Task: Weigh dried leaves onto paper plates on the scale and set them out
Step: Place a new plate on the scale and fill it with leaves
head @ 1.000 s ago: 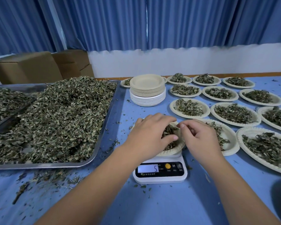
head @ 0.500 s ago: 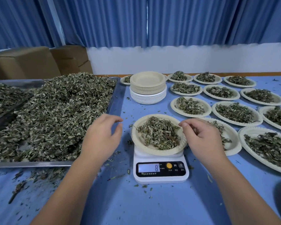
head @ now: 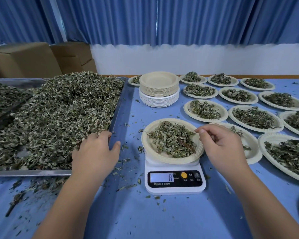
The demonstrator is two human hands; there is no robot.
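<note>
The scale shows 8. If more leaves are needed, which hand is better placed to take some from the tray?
Left. The left hand rests on the dried leaves in the tray. The right hand is at the right rim of the plate, with the scale between it and the tray.

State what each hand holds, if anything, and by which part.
Cannot tell: left hand digs into the tray's leaves; right hand curls at the plate's rim.

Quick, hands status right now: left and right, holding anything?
Left hand: open, fingertips on the dried leaves in the tray.
Right hand: fingers curled by the plate on the scale; cannot tell if holding anything.
</note>
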